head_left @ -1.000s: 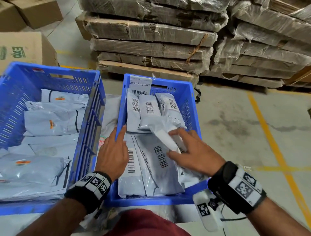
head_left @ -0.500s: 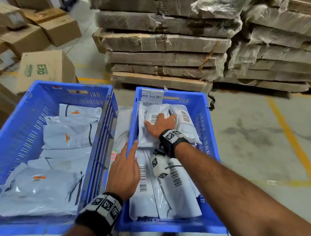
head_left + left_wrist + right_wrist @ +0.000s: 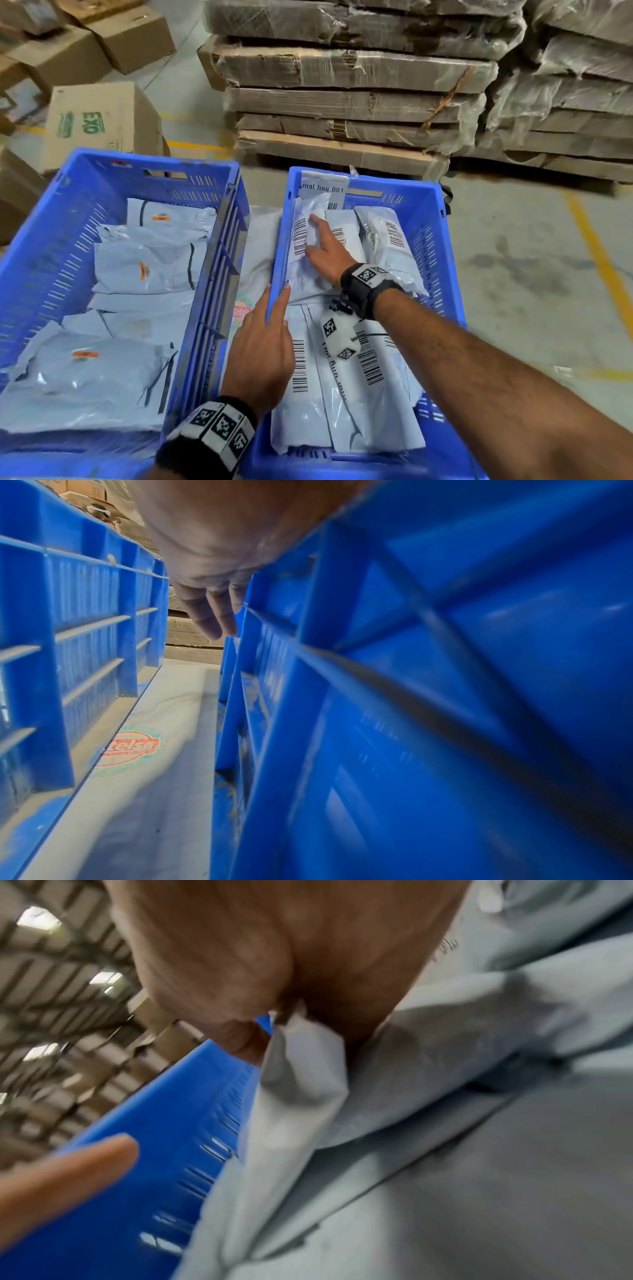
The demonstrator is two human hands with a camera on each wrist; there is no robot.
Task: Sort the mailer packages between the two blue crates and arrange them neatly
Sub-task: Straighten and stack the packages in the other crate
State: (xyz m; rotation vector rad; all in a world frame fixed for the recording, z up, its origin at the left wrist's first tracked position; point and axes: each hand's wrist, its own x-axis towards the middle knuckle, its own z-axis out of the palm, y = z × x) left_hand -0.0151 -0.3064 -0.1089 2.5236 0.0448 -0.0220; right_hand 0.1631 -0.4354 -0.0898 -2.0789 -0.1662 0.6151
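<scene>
Two blue crates stand side by side. The left crate [image 3: 44, 219] holds several grey mailers [image 3: 144, 267] with orange marks. The right crate [image 3: 428, 240] holds grey-white mailers with barcodes [image 3: 370, 383]. My right hand [image 3: 325, 250] lies flat with straight fingers on a barcoded mailer [image 3: 301, 274] at the far left of the right crate. My left hand [image 3: 263, 346] rests on that crate's left rim [image 3: 274, 620], fingers [image 3: 212, 618] straight and holding nothing. In the right wrist view my palm presses on the crumpled grey mailer [image 3: 301, 1085].
A white sheet with a round red logo [image 3: 131, 746] lies on the floor between the crates. Wrapped flat cardboard stacks [image 3: 342, 102] stand behind on a pallet. Brown boxes [image 3: 102, 120] sit at the back left. Concrete floor with a yellow line [image 3: 596, 253] lies to the right.
My right hand reached from the near mailers to the far end of the right crate and slid leftward over the mailers. My left hand stayed at the crate's left rim.
</scene>
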